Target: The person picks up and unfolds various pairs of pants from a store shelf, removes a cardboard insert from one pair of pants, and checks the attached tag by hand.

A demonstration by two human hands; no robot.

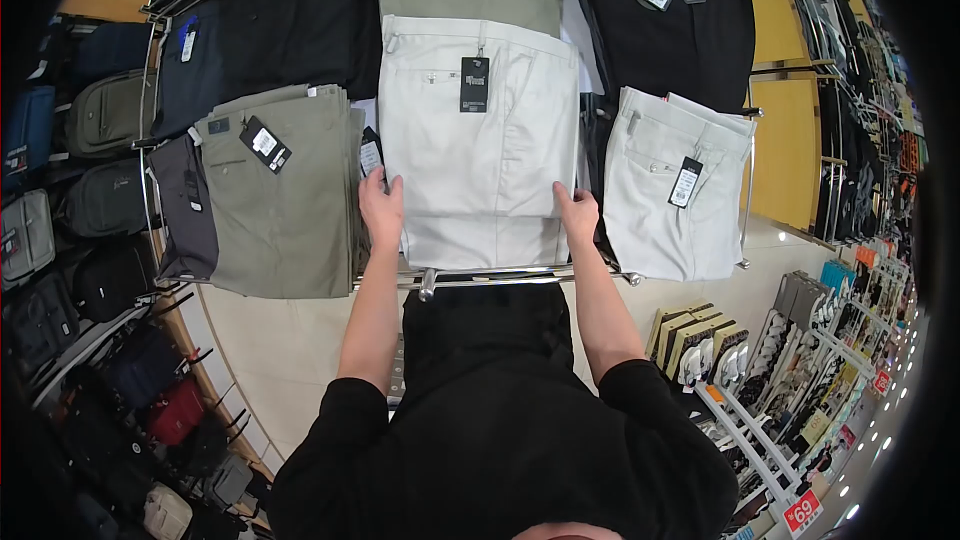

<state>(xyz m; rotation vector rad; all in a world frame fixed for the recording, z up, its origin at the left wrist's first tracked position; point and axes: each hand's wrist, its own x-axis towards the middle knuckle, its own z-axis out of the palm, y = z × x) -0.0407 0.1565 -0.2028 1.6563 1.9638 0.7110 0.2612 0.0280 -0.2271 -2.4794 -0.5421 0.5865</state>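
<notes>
My right hand (577, 212) pinches the right edge of the folded off-white cloth trousers (450, 165), thumb on the front; my left hand (381, 208) is at their left edge, thumb and fingers parted, though I cannot tell whether they grip; the trousers lie on the shiny metal rack (480, 279), beside folded olive-green cloth trousers (285, 225).

Black top (510, 440), short black sleeves (352, 410), bare forearms (370, 330), bare hands (381, 210), probably black trousers (487, 328).

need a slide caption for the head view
Left hand and right hand at opposite edges of folded pale trousers, on a display rack beside olive trousers.
</notes>
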